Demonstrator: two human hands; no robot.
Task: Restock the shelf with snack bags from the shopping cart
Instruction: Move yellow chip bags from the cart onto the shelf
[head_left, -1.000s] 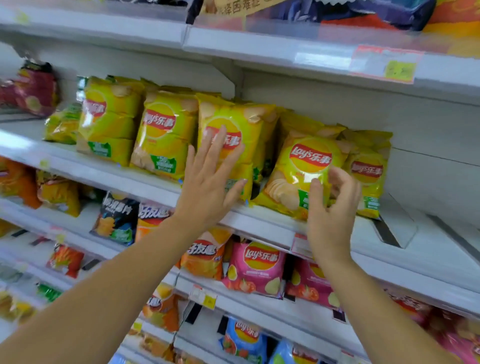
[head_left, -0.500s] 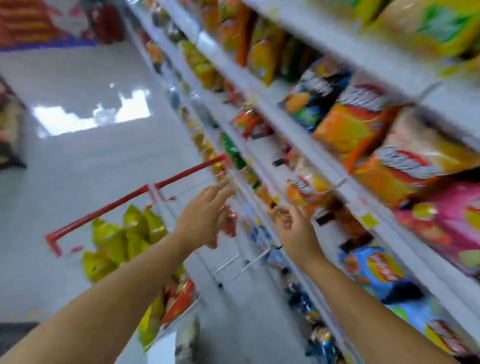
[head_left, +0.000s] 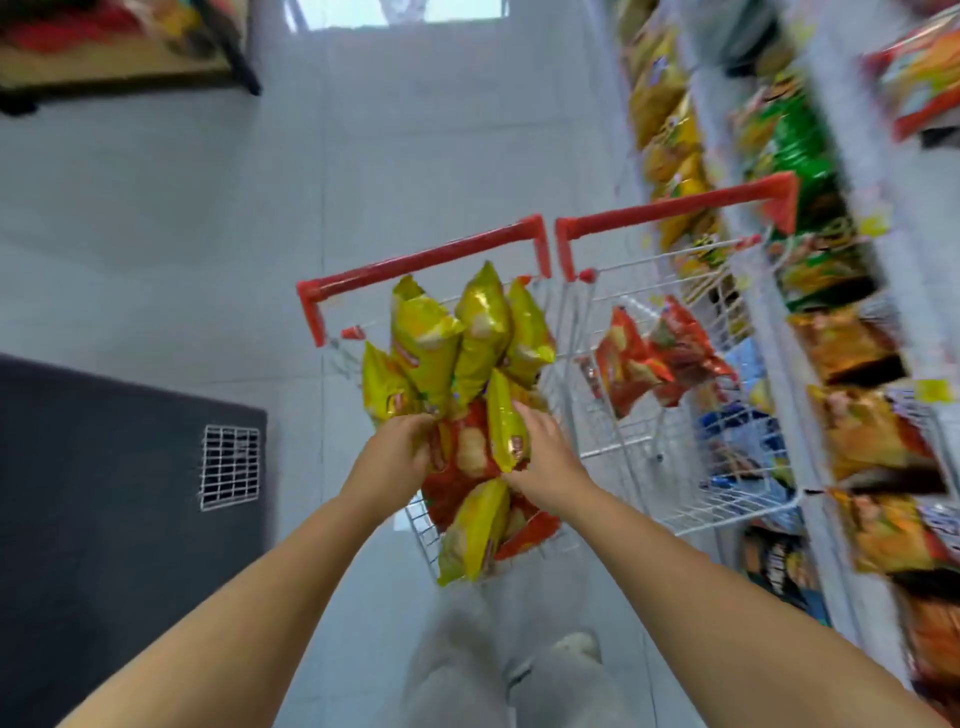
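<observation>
Two yellow snack bags (head_left: 506, 426) at twelve o'clock: my left hand (head_left: 397, 454) grips one, right hand (head_left: 545, 460) another. Light, slippery, I judge; pinch seams.

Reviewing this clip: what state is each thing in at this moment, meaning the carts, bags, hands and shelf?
Left cart: piled with yellow and red bags.
Right cart: holds a few red bags.
Yellow bag: upright, gripped by the right hand.
Right hand: grips the yellow bag.
Left hand: at the pile, fingers curled, grip unclear.
Shelf: stocked with bags.
</observation>
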